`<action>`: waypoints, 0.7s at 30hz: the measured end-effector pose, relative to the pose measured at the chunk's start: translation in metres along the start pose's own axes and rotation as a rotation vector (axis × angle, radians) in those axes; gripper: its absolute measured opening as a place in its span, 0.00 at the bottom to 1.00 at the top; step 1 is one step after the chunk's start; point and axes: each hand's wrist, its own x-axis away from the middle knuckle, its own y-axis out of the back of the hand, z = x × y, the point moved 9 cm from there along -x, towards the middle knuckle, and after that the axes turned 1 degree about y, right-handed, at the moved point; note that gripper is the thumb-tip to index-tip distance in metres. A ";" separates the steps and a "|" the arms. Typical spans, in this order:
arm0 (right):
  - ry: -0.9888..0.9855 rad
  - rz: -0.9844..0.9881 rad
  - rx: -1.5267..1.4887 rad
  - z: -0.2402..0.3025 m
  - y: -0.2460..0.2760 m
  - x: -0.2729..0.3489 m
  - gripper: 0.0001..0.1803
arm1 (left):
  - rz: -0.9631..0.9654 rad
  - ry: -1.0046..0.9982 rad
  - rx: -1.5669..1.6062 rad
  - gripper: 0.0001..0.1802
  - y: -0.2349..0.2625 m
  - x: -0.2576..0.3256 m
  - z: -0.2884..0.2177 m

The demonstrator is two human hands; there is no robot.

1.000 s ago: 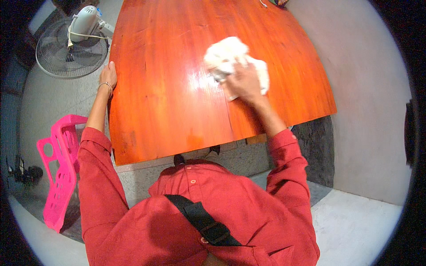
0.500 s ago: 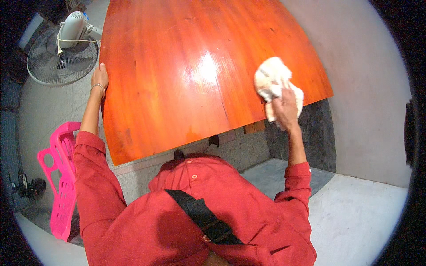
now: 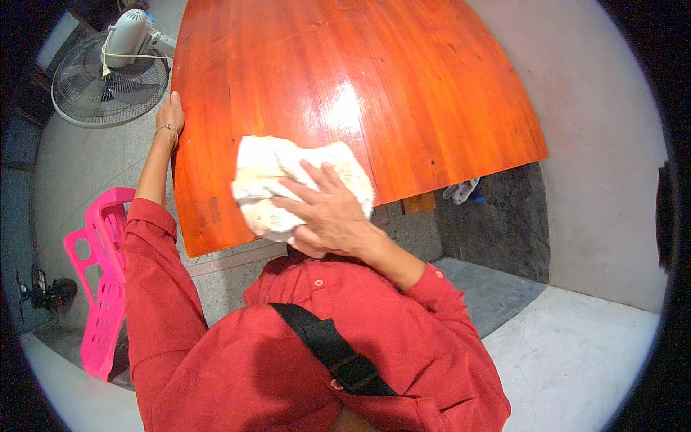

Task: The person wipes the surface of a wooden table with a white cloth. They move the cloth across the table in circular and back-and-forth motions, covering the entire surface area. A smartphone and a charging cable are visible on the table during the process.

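A glossy orange-brown wooden tabletop (image 3: 432,93) spreads out in front of me, with a bright glare near its middle. Over its near edge, left of centre, my right hand (image 3: 327,209) holds a crumpled white cloth (image 3: 266,165) against the wood. The fingers lie fairly spread across the cloth, and its edges stick out around them. On the tabletop's left edge my left hand (image 3: 170,115) keeps a grip, a thin bracelet at the wrist; some of its fingers are hidden at the edge.
A grey fan (image 3: 111,79) stands beyond my left hand. A bright pink plastic chair (image 3: 108,288) is beside my left arm. A pale wall (image 3: 597,144) rises at the right, with a dark grey panel (image 3: 511,223) below the tabletop. White cloth-like items (image 3: 461,191) show beneath it.
My right hand has swept the cloth leftward and nearer, from the tabletop's right side to its near edge left of centre. My left hand stays on the left edge.
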 end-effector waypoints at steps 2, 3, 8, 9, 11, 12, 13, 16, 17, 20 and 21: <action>-0.051 0.032 0.044 -0.025 0.009 0.026 0.34 | 0.027 0.023 0.026 0.34 0.003 0.006 -0.004; -0.128 0.038 0.050 -0.041 0.025 0.040 0.34 | 0.041 0.042 0.050 0.34 0.006 0.013 -0.010; -0.433 -0.186 0.146 -0.140 0.098 0.096 0.29 | 0.064 0.068 0.052 0.34 0.005 0.015 -0.009; -0.479 -0.148 0.169 -0.152 0.102 0.092 0.28 | 0.054 0.051 0.040 0.34 -0.001 0.006 0.000; -0.479 -0.177 0.243 -0.152 0.096 0.071 0.27 | 0.055 0.030 0.016 0.34 -0.001 0.005 -0.002; -0.462 -0.190 0.250 -0.146 0.090 0.056 0.27 | 0.051 0.041 0.025 0.34 -0.001 0.008 -0.004; -0.404 -0.197 0.277 -0.140 0.077 0.038 0.27 | 0.047 0.049 0.033 0.34 -0.001 0.009 -0.006; -0.254 -0.175 0.218 -0.092 0.034 -0.024 0.28 | 0.031 0.025 0.015 0.33 -0.007 -0.003 0.002; -0.150 -0.165 0.202 -0.073 0.016 -0.041 0.28 | 0.030 0.001 0.018 0.33 -0.009 -0.005 -0.001; -0.015 -0.061 0.061 -0.019 -0.014 -0.060 0.28 | 0.046 0.003 -0.018 0.33 -0.008 -0.001 -0.003; -0.005 -0.017 0.034 -0.013 -0.013 -0.054 0.28 | 0.060 0.011 -0.035 0.33 -0.009 -0.001 -0.006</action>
